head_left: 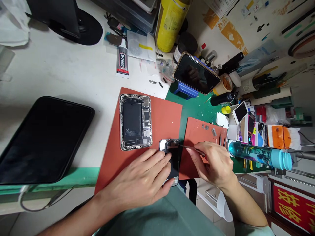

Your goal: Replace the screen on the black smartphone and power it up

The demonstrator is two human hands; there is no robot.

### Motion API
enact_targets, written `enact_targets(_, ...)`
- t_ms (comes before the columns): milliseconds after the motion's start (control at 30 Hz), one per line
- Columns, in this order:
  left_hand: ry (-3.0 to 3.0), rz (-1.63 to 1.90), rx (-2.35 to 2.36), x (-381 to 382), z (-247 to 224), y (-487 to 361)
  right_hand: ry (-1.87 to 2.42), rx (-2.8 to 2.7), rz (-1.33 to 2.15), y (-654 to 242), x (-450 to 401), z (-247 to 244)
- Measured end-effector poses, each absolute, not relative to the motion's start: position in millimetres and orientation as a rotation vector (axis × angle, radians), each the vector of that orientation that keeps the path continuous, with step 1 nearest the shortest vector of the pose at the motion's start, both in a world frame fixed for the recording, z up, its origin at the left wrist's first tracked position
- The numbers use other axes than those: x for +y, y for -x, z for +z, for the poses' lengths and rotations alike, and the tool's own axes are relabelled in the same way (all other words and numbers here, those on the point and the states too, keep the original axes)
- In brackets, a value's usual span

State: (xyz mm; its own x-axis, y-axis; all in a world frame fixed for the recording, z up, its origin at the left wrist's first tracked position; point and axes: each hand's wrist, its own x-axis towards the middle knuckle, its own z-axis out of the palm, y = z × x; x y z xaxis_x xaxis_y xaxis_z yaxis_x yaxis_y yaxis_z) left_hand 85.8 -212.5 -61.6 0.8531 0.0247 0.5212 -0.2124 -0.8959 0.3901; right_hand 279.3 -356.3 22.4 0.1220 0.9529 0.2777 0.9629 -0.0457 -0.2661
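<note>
A detached phone screen point(175, 157) lies back side up near the front edge of the red mat. My left hand point(150, 177) rests over its left side, fingers across the back and thumb by the lower end, holding it. In my right hand point(214, 162), thumb and fingers pinch thin metal tweezers point(197, 150). Their tip reaches the upper right corner of the screen, by its metal bracket; whether it touches cannot be made out. Left of the screen, an opened phone body point(136, 122) shows its black battery and circuit board.
Beneath the work are a red mat point(110, 167) and a smaller red mat point(190, 131). Left lies a large black tablet point(44, 141). A glue tube point(122, 60), a propped phone point(197, 72) and a yellow can point(171, 26) stand behind. A blue bottle point(258, 154) lies right.
</note>
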Motion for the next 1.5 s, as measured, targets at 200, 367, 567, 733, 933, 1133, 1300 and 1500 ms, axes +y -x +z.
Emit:
enact_targets(200,-2.568,0.734,-0.14,-212,-61,-87,2.014,-1.832,-0.065,-280,-356,18)
enact_targets(367,-2.555,0.73,-0.137,-211,-61,-88,1.995,-1.82,-0.093,-280,-356,15)
enact_targets(567,-2.564,0.725,-0.13,-212,-60,-88,1.997,-1.81,-0.145,-279,-356,14)
enact_targets(733,-2.572,0.739,-0.133,-211,-60,-88,1.999,-1.816,-0.148,-279,-357,14)
enact_targets(933,-2.572,0.74,-0.132,-211,-58,-87,1.986,-1.843,-0.072,-279,-356,16)
enact_targets(1133,-2.578,0.742,-0.133,-211,-60,-89,1.998,-1.841,-0.089,-279,-355,17)
enact_targets(1300,-2.571,0.743,-0.143,-211,-60,-89,2.025,-1.821,-0.072,-278,-355,18)
enact_targets(1500,-2.571,0.737,-0.13,-212,-60,-87,2.112,-1.501,-0.249,-274,-376,18)
